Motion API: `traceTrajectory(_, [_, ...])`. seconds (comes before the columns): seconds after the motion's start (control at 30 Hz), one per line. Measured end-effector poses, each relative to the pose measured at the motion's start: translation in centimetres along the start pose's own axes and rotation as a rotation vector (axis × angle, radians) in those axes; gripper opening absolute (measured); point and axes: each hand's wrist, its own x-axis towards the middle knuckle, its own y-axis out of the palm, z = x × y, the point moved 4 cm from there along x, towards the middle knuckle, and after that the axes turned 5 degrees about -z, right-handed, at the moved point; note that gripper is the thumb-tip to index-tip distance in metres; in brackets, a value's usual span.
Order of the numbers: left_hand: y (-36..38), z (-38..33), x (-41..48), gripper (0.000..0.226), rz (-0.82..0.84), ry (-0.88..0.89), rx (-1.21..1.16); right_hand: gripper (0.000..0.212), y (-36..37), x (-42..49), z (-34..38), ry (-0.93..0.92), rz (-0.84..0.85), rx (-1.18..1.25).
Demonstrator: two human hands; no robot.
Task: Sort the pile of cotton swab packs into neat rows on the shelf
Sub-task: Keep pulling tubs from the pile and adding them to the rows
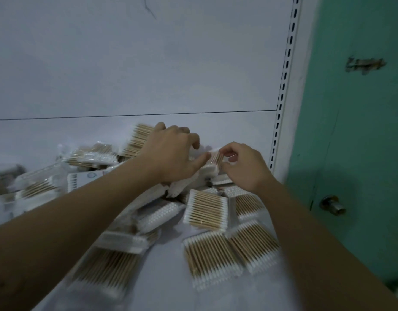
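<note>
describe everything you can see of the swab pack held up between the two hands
The swab pack is a flat bundle of tan, wooden-looking sticks, with white cotton tips showing at its lower end; it is blurred here. It is raised above the pile and tilted. The right hand pinches its right end in a fingertip grip. The left hand lays its thumb on the left edge, though whether that hand holds it is unclear.
</note>
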Motion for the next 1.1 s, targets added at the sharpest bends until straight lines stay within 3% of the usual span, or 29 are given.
traceTrajectory(0.17, [-2.0,3.0,-2.9,0.042,-0.001,-0.07,0.035,0.035,-0.1,-0.6,1.5,-0.039,0.007,-0.053])
traceTrajectory(0.4, [-3.8,8.0,-6.8,0.038,0.095,-0.292,0.044,0.029,0.6,0.0,5.8,-0.065,0.075,-0.094])
traceTrajectory(0.6, [-5.0,12.0,-9.5,0.044,0.158,-0.415,0.014,0.056,5.0,1.5,12.8,-0.213,0.22,-0.286])
traceTrajectory(0.77, [-4.9,14.5,-10.5,0.044,0.158,-0.448,-0.045,0.07,8.1,4.5,17.2,-0.199,0.235,-0.249])
traceTrajectory(0.93, [-4.0,16.5,-10.6,0.049,0.205,-0.415,-0.093,0.104,11.6,6.4,18.7,-0.112,0.371,-0.568])
traceTrajectory(1.03, [-3.2,16.8,-10.1,0.051,0.236,-0.347,-0.103,0.101,12.6,6.6,18.8,-0.137,0.321,-0.716])
traceTrajectory(1.1, [-2.9,16.8,-9.4,0.052,0.242,-0.297,-0.112,0.102,12.3,6.8,18.6,-0.125,0.33,-0.653])
